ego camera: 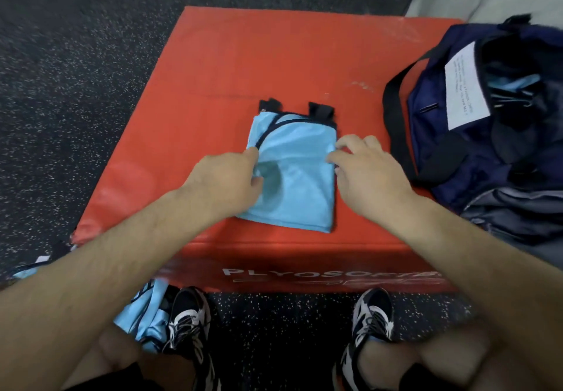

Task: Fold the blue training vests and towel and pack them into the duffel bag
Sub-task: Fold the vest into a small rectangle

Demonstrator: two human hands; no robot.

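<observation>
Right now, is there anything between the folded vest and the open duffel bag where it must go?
Nothing visible does. The red box shows nothing between the folded vest and the duffel bag at its right; only the bag's black strap loops out on that side. The left hand and right hand hold the vest's edges.

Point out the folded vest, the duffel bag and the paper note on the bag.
folded vest (300, 182): head view, middle of blue panel.
duffel bag (432, 146): head view, navy side wall.
paper note (466, 86): head view, sheet's centre.
</observation>
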